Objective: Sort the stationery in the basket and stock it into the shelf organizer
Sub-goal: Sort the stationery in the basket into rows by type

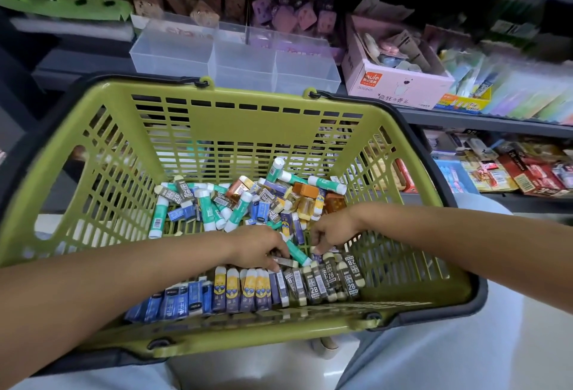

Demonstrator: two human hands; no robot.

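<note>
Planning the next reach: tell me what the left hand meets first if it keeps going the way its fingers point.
Probably the teal glue stick lying just beyond the left hand, whose fingertips already seem to pinch a grey 2B eraser; depth is unclear.

— Where does the basket [242, 129] sit?
— Centre of the frame, below the shelf organizer [235, 57] at upper centre.
— And inside it?
— Loose glue sticks [206, 208] and erasers heaped toward the top; a row of erasers [248, 290] lined along the lower wall.
— The hands?
— The left hand [257, 250] and the right hand [333, 230] are between heap and row.
— Right of the organizer?
— A cardboard box [400, 85].
</note>
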